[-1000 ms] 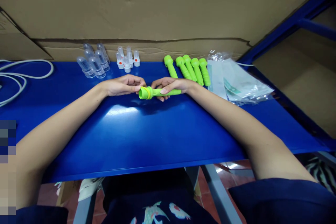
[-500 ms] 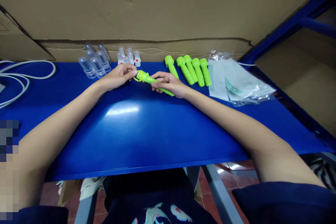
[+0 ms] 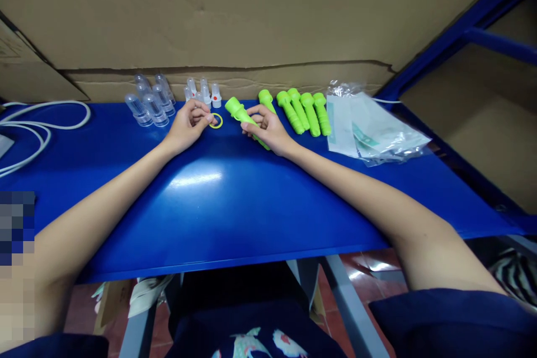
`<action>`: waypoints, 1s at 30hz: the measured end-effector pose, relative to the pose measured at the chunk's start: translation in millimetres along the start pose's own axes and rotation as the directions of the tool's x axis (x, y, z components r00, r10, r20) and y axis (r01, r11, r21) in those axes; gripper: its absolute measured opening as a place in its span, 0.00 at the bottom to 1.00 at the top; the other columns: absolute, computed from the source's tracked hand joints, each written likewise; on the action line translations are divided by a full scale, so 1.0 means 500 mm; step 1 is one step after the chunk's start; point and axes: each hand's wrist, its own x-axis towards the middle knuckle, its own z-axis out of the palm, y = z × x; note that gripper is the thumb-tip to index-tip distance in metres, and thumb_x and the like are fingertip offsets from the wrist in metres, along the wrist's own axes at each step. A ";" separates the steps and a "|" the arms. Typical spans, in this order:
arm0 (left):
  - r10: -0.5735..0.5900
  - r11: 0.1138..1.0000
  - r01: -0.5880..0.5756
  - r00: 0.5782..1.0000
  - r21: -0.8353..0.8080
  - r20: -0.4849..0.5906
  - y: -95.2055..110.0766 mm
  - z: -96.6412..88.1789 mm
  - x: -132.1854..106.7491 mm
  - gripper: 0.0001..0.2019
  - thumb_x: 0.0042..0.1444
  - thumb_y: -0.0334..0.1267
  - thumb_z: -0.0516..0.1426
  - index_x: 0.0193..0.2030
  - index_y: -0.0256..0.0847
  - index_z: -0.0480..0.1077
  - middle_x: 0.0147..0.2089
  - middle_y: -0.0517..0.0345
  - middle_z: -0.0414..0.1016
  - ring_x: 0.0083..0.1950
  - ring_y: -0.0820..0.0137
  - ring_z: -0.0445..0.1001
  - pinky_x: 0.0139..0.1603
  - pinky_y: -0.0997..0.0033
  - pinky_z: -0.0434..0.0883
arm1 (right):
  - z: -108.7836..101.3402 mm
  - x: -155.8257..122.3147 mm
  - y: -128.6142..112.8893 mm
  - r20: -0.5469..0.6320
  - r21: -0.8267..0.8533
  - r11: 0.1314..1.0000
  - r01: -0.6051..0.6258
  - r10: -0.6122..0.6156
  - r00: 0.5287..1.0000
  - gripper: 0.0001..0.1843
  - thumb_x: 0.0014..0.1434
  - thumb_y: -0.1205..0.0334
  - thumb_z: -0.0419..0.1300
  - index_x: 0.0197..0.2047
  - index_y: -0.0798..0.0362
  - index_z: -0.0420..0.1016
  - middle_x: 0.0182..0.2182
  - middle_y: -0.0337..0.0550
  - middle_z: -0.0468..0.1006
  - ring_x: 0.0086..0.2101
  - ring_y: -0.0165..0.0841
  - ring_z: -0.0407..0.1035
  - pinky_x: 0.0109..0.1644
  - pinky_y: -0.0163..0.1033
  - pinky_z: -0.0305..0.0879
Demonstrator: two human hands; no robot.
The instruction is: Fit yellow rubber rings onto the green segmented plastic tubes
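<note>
Between the fingertips of my left hand [image 3: 191, 126] I pinch a thin yellow ring [image 3: 216, 121], held just off the flashlight's head. My right hand [image 3: 271, 133] is closed round the body of a lime-green flashlight [image 3: 238, 110], whose wide head tilts up toward the left. Ring and flashlight are apart, with a small gap between them. Behind my left hand stand several small clear-topped white pieces with red dots [image 3: 215, 95]. Just past my right hand, another green flashlight [image 3: 265, 98] lies on the table, partly hidden by my fingers.
Several green flashlights [image 3: 308, 114] lie in a row to the right, beside clear plastic bags with printed sheets [image 3: 377, 126]. Clear ribbed tubes [image 3: 156, 110] stand at the back left. A white cable [image 3: 62, 106] loops at far left on the blue table [image 3: 235, 212]. Cardboard [image 3: 235, 11] walls the back.
The yellow ring has come off the flashlight's head and is now in my left fingers alone. My right hand has tilted the flashlight's head upward, away from my left hand.
</note>
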 end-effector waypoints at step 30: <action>-0.014 0.999 0.007 0.992 -0.052 -0.128 0.006 -0.007 -0.002 0.23 0.50 0.57 0.70 0.40 0.41 0.73 0.36 0.55 0.80 0.38 0.69 0.78 0.38 0.72 0.71 | 0.015 -0.023 -0.019 0.043 -0.264 0.950 0.164 -0.158 0.986 0.19 0.61 0.51 0.66 0.49 0.49 0.65 0.28 0.32 0.70 0.29 0.30 0.63 0.36 0.36 0.59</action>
